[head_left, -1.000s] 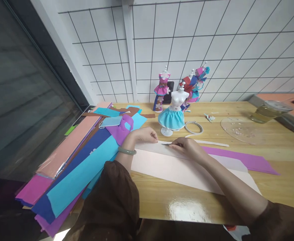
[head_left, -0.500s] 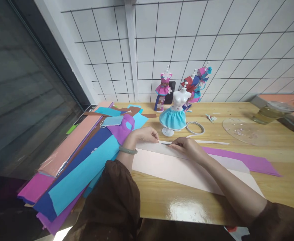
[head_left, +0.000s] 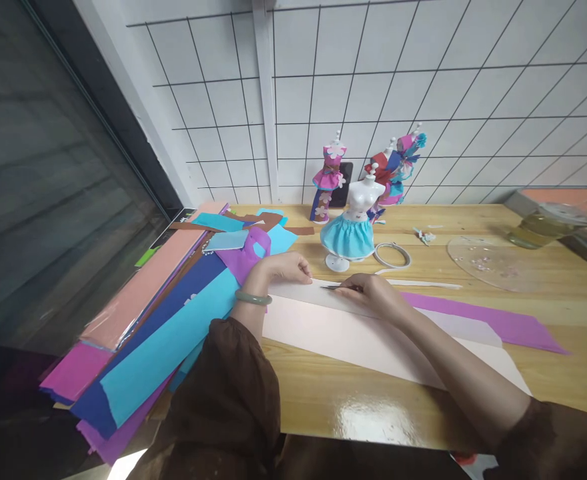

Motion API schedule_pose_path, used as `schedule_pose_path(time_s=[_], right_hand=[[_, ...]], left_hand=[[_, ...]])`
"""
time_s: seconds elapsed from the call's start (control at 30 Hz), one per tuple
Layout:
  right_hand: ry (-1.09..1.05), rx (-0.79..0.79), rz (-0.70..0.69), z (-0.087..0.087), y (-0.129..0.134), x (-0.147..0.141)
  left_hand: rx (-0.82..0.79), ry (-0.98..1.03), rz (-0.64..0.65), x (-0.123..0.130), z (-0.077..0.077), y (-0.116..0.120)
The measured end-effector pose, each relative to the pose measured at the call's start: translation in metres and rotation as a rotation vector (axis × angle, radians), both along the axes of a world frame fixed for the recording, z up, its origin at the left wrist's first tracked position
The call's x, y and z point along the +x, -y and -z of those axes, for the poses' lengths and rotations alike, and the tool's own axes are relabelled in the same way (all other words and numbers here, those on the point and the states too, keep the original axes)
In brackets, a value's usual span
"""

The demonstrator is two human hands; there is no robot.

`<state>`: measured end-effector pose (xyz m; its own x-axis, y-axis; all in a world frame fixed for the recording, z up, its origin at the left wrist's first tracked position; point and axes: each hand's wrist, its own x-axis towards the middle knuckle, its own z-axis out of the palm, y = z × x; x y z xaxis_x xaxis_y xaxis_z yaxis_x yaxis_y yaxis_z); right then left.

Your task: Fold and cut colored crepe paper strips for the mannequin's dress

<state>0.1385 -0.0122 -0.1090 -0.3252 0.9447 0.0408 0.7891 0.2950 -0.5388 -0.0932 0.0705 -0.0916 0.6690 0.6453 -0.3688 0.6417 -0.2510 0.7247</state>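
Observation:
A long pale pink sheet (head_left: 343, 337), partly folded over, lies across the table under both forearms. At its upper left edge my left hand (head_left: 292, 268) pinches the paper. My right hand (head_left: 365, 288) is closed round scissors (head_left: 329, 287), whose narrow dark blades point left over the sheet, near my left fingertips; their handles are hidden in the hand. Just behind the hands stands a white dress form (head_left: 365, 197) in a light blue gathered skirt (head_left: 348, 237). A purple strip (head_left: 518, 325) shows from beneath the sheet on the right.
Coloured paper sheets (head_left: 173, 343) are piled at the left. Dressed figures (head_left: 329, 175) stand by the tiled wall. A white coil (head_left: 392, 255), a clear round plate (head_left: 488, 263) and a cup of yellowish liquid (head_left: 536, 230) are at the back and right.
The scissors and my right hand have shifted slightly left relative to the sheet, nearer my left fingertips. The whole view has moved a little.

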Motion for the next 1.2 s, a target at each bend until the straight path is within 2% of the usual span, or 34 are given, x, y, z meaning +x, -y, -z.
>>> schedule_pose_path(time_s=[0.47,0.73,1.2], right_hand=[[-0.007,0.016,-0.025,0.004,-0.005,-0.009],[-0.013,0.015,-0.004,0.008,-0.006,-0.006],[-0.019,0.008,-0.019,0.004,-0.008,-0.023]], left_hand=[[-0.012,0.04,0.015,-0.002,0.007,-0.004],[-0.029,0.0,-0.032,-0.016,0.01,-0.007],[-0.043,0.008,-0.037,-0.019,0.008,-0.007]])
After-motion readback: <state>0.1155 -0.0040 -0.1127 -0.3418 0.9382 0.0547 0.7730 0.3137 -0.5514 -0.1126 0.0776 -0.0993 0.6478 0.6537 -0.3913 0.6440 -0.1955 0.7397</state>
